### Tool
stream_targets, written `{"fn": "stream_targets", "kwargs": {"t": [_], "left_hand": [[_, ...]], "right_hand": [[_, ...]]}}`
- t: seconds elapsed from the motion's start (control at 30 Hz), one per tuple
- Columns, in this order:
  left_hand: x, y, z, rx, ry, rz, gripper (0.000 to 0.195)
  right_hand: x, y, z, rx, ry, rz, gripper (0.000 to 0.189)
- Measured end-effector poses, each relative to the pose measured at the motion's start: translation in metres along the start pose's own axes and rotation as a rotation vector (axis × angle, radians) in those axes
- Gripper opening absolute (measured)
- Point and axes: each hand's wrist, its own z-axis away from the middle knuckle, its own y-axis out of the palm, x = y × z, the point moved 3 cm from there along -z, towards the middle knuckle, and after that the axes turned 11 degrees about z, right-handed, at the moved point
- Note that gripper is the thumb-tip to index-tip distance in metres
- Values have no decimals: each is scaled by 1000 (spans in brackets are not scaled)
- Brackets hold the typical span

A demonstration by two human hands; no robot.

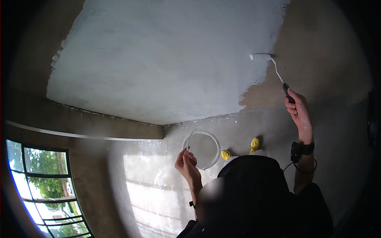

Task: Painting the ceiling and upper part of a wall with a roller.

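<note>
My right hand (297, 108) is closed around the dark handle of a small paint roller (260, 57). The roller's white sleeve lies at the right edge of a white painted area (166, 65) on the wall, beside bare brownish wall. With its fingers pinched, my left hand (189, 165) holds the thin handle of a round bucket (216, 142). White coating marks the bucket's rim, and its inside looks pale grey; how full it is cannot be told.
A concrete ledge (119, 128) juts out at the lower left of the wall, above a framed window (47, 172). White spatters dot the concrete floor (154, 172). My yellow shoes (254, 145) stand right of the bucket.
</note>
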Motion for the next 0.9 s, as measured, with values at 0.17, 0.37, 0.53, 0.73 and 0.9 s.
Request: {"fn": "stream_targets", "kwargs": {"t": [0.17, 0.37, 0.53, 0.73, 0.9], "left_hand": [[-7, 7, 2, 52, 20, -59, 18], [-16, 8, 1, 42, 102, -48, 18], [-15, 15, 2, 87, 75, -13, 20], [-23, 12, 2, 84, 98, -37, 20], [-25, 12, 4, 64, 79, -33, 20]], "right_hand": [[-43, 0, -28, -52, 94, -41, 22], [-133, -8, -125, -49, 222, -59, 15], [-203, -23, -173, -132, 308, 44, 17], [-177, -11, -150, -104, 240, -30, 17], [-57, 4, -58, 20, 67, -47, 18]]}}
